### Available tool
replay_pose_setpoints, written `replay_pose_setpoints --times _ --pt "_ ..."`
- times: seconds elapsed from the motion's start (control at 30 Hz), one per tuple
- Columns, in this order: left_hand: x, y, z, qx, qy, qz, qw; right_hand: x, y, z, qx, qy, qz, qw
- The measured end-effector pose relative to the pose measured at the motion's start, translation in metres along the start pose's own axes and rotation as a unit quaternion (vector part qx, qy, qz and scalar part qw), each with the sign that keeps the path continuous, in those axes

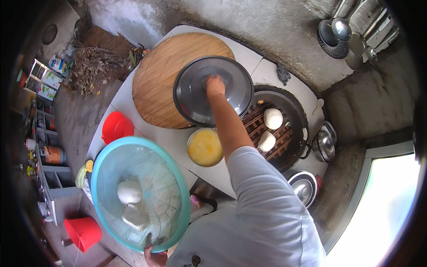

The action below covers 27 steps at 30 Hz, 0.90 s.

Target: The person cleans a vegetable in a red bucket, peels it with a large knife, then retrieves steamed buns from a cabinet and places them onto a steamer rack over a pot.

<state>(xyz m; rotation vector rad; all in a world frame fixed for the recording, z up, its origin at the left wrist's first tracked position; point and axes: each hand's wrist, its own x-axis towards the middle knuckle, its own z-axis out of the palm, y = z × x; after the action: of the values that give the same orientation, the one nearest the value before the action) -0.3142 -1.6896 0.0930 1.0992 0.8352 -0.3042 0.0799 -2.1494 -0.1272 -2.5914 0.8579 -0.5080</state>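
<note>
My right hand [215, 86] grips the knob of a dark metal pot lid [191, 96], which lies over the right part of a round wooden board [153, 90] and reaches the wok's edge. In the large black wok [297, 110], two white buns [273, 118] rest on a brown slatted steaming rack [255, 125]. My left hand [155, 257] holds the near rim of a turquoise plastic mesh basket [185, 200] with two white buns [129, 192] inside. Between basket and wok stands a bowl of yellow liquid [205, 147], probably egg, partly beside my right forearm.
A red plastic scoop or basin [117, 127] sits on the tiled counter [153, 133] above the basket. Metal bowls [324, 146] stand right of the wok, with another metal basin [303, 188] below. Ladles and skimmers [341, 29] hang on the wall. A red bucket [83, 232] is at lower left.
</note>
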Motion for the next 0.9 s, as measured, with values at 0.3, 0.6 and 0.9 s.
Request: replay_pose_setpoints --times 0.3,0.6,0.9 --pt "0.029 0.000 0.030 0.022 -0.031 0.019 0.999 -0.115 -0.112 -0.187 0.398 -0.032 -0.322 0.859" --pt "0.028 0.003 0.061 0.171 -0.161 0.037 0.971 -0.260 -0.135 -0.213 0.067 -0.435 -0.475 0.762" --pt "0.034 -0.011 0.053 0.168 -0.230 0.022 0.958 -0.330 -0.111 -0.223 -0.002 -0.332 -0.521 0.786"
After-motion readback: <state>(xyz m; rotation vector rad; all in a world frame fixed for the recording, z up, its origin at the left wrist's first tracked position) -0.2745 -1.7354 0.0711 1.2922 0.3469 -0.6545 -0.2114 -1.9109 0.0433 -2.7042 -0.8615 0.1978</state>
